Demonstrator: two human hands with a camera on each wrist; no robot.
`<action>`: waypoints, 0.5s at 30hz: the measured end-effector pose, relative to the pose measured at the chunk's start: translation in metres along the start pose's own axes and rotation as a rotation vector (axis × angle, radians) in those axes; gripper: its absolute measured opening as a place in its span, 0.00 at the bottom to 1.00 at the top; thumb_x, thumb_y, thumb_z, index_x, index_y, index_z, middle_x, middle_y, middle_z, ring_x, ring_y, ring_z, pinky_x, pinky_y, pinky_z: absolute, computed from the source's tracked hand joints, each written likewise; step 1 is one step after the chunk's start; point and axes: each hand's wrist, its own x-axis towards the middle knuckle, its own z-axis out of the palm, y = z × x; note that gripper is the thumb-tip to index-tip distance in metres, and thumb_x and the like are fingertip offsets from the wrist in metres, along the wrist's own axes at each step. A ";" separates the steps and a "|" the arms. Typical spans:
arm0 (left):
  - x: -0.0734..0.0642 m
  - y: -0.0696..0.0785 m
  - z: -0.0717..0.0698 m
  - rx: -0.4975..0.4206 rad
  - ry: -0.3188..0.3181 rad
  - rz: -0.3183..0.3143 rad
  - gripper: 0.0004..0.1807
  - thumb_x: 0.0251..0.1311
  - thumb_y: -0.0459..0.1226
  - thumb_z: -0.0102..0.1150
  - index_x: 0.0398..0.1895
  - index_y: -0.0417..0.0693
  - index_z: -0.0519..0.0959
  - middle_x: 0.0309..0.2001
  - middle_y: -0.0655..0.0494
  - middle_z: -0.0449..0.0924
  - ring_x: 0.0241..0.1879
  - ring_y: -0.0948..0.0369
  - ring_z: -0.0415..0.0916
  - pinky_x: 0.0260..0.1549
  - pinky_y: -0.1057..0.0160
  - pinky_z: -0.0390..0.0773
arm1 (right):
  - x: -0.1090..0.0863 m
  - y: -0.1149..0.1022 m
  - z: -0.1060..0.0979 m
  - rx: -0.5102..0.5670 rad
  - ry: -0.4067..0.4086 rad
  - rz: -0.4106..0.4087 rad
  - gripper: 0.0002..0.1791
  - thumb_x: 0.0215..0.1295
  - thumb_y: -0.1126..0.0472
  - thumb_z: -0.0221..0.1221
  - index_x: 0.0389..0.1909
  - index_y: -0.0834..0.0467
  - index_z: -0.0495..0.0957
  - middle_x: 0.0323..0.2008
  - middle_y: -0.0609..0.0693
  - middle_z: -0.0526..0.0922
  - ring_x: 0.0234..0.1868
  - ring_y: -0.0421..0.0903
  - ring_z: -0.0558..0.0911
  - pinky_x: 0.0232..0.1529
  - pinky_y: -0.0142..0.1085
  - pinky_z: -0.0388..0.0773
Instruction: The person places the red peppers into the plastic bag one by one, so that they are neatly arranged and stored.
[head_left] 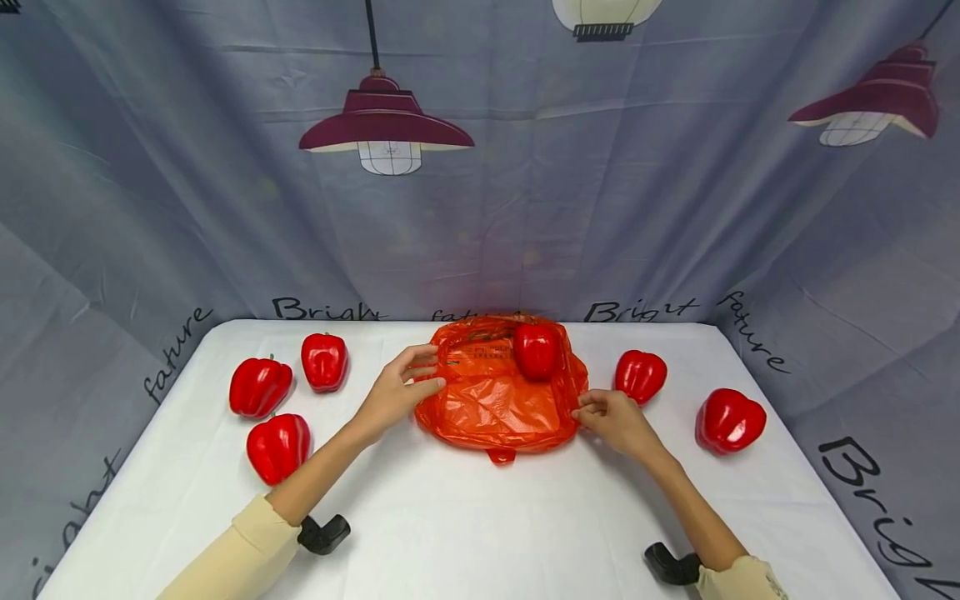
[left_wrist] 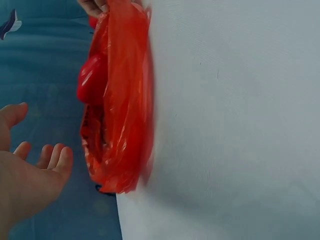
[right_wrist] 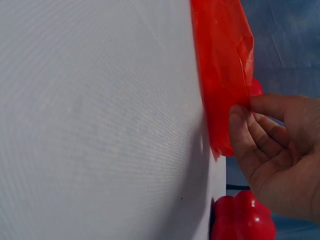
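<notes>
Pinching the red bag (head_left: 502,408) at right with my right hand (head_left: 618,421), I have my left hand (head_left: 399,387), fingers apart, near its left side. It lies far-middle on the table (head_left: 487,533); I judge it light, soft, slippery, best held by the rim.

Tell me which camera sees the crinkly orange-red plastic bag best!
The head view: the bag shows nearly whole, from above. The left wrist view shows its side; the right wrist view, just one cropped end.
</notes>
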 end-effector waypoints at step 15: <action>-0.057 0.018 -0.056 0.126 0.159 -0.001 0.31 0.65 0.38 0.65 0.69 0.42 0.67 0.65 0.44 0.71 0.64 0.48 0.69 0.57 0.66 0.74 | 0.001 -0.001 -0.001 -0.020 0.002 -0.005 0.14 0.64 0.68 0.65 0.48 0.71 0.80 0.34 0.55 0.85 0.34 0.49 0.84 0.36 0.38 0.84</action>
